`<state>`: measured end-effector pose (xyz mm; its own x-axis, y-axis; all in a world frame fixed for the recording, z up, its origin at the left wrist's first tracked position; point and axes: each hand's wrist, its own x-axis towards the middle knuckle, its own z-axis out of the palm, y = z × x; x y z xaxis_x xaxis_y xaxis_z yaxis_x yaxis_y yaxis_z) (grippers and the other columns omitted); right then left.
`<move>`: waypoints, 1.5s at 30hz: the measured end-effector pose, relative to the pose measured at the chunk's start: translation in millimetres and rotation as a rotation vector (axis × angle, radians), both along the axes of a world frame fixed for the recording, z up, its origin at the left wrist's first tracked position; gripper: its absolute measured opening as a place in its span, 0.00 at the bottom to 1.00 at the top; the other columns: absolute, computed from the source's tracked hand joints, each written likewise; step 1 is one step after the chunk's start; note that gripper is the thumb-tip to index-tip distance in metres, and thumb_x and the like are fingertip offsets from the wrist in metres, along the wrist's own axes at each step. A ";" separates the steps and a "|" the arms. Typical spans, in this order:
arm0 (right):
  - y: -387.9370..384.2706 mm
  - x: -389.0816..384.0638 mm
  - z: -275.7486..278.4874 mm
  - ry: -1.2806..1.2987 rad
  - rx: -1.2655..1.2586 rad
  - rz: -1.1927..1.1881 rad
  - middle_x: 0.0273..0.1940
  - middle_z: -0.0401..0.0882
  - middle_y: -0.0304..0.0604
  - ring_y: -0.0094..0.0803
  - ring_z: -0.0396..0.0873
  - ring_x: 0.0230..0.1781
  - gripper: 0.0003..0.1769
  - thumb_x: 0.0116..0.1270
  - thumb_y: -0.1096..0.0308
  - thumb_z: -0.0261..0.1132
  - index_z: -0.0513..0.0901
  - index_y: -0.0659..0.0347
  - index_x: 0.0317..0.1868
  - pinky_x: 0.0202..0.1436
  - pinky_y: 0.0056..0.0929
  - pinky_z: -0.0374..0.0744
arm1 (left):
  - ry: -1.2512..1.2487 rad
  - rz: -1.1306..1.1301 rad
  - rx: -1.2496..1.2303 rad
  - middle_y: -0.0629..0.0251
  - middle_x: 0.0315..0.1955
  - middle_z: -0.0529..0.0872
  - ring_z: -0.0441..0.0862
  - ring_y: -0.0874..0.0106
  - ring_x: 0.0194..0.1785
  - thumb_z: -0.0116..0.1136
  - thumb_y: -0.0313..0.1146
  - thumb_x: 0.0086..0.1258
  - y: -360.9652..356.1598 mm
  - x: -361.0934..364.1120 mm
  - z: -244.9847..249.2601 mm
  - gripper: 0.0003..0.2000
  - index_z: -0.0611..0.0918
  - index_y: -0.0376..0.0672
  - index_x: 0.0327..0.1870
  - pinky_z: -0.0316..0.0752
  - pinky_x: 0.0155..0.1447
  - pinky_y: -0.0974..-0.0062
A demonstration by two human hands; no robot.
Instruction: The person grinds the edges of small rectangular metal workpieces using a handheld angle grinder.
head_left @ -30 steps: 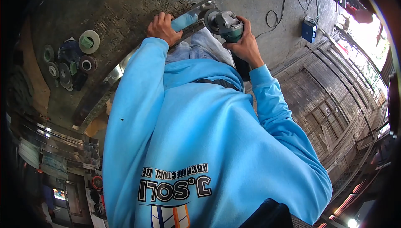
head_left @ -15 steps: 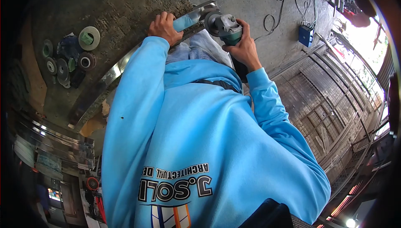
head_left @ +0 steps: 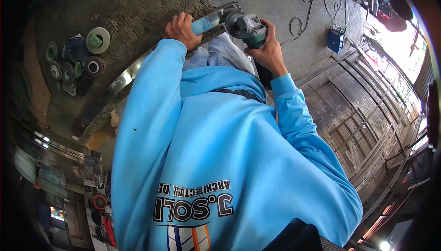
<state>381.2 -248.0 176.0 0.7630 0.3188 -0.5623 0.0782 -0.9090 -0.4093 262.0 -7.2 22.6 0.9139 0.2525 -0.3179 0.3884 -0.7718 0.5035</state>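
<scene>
My right hand [head_left: 268, 52] is wrapped around the body of a green and grey angle grinder [head_left: 251, 27]. The grinder's disc [head_left: 234, 23] sits right at the end of a shiny metal bar [head_left: 207, 22], overlapping it in this view. To the left, my left hand [head_left: 182, 31] grips this bar, fingers curled over its top. The bar lies along the edge of a worn, dark workbench [head_left: 151, 3]. Below the bar, part of my trouser legs shows.
Several grinding discs [head_left: 68, 74] and a flap wheel [head_left: 94, 66] lie on the bench at left. A blue box [head_left: 336, 40] with cables stands on the floor at right, near coiled cable [head_left: 298, 27]. Metal mesh frames [head_left: 353, 113] lean farther right.
Almost nothing differs. The grinder and both hands hold nearly the same place, with only a slight shift of the whole view.
</scene>
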 end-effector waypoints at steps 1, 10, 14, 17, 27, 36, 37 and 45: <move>3.8 3.3 -0.3 0.017 0.008 -0.018 0.59 0.85 0.65 0.66 0.86 0.59 0.59 0.46 0.65 0.82 0.61 0.51 0.79 0.68 0.52 0.83 | -0.006 0.002 0.009 0.62 0.50 0.82 0.83 0.57 0.59 0.81 0.44 0.51 -0.5 0.1 1.2 0.25 0.84 0.50 0.50 0.82 0.61 0.54; -12.0 -4.1 0.0 0.032 -0.008 -0.025 0.61 0.85 0.65 0.67 0.86 0.60 0.59 0.47 0.65 0.83 0.61 0.50 0.79 0.66 0.53 0.83 | -0.009 -0.004 0.009 0.62 0.51 0.82 0.83 0.57 0.58 0.82 0.43 0.51 1.3 -1.3 -4.2 0.26 0.85 0.49 0.51 0.82 0.62 0.54; -19.5 -6.8 11.2 0.068 -0.102 -0.049 0.60 0.86 0.65 0.68 0.86 0.59 0.58 0.47 0.65 0.83 0.61 0.50 0.79 0.65 0.54 0.83 | 0.001 -0.011 -0.011 0.62 0.51 0.82 0.83 0.56 0.59 0.82 0.43 0.51 3.9 -0.6 -2.8 0.26 0.85 0.49 0.51 0.82 0.62 0.54; -19.0 -6.5 12.2 0.028 -0.051 -0.065 0.59 0.86 0.65 0.68 0.87 0.58 0.58 0.48 0.65 0.83 0.61 0.51 0.79 0.65 0.54 0.83 | -0.005 -0.002 -0.018 0.62 0.51 0.82 0.83 0.56 0.59 0.82 0.43 0.51 3.2 -2.9 -6.3 0.26 0.85 0.49 0.51 0.82 0.62 0.54; -3.0 18.6 -6.3 -0.002 0.042 0.007 0.58 0.86 0.68 0.68 0.87 0.57 0.56 0.50 0.66 0.81 0.60 0.50 0.79 0.64 0.55 0.84 | -0.034 -0.011 0.015 0.62 0.50 0.82 0.83 0.57 0.59 0.81 0.44 0.51 -1.0 -0.9 -1.9 0.25 0.84 0.50 0.50 0.81 0.62 0.53; -24.1 4.8 -2.4 0.025 -0.003 0.021 0.59 0.85 0.69 0.69 0.87 0.57 0.58 0.49 0.66 0.81 0.59 0.51 0.80 0.68 0.54 0.83 | -0.030 0.003 0.038 0.62 0.50 0.82 0.83 0.57 0.58 0.82 0.44 0.50 0.8 -1.1 -5.1 0.25 0.84 0.49 0.49 0.82 0.61 0.54; -24.7 3.2 4.0 0.071 -0.046 -0.019 0.59 0.85 0.69 0.68 0.87 0.58 0.58 0.49 0.65 0.81 0.59 0.51 0.80 0.68 0.54 0.83 | -0.029 -0.003 0.032 0.62 0.50 0.82 0.83 0.57 0.58 0.82 0.44 0.50 0.8 -1.9 -5.7 0.26 0.84 0.49 0.49 0.82 0.61 0.54; -25.0 -2.5 3.0 0.016 -0.013 -0.023 0.56 0.86 0.68 0.69 0.87 0.55 0.57 0.50 0.66 0.80 0.59 0.50 0.79 0.64 0.55 0.84 | -0.030 -0.016 0.021 0.61 0.50 0.82 0.83 0.56 0.59 0.82 0.44 0.51 0.8 -1.0 -3.3 0.26 0.84 0.49 0.50 0.82 0.61 0.53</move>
<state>378.7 -273.0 179.0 0.7609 0.2942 -0.5783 0.0513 -0.9158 -0.3983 261.1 -6.3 19.4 0.9267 0.2444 -0.2856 0.3614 -0.7880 0.4985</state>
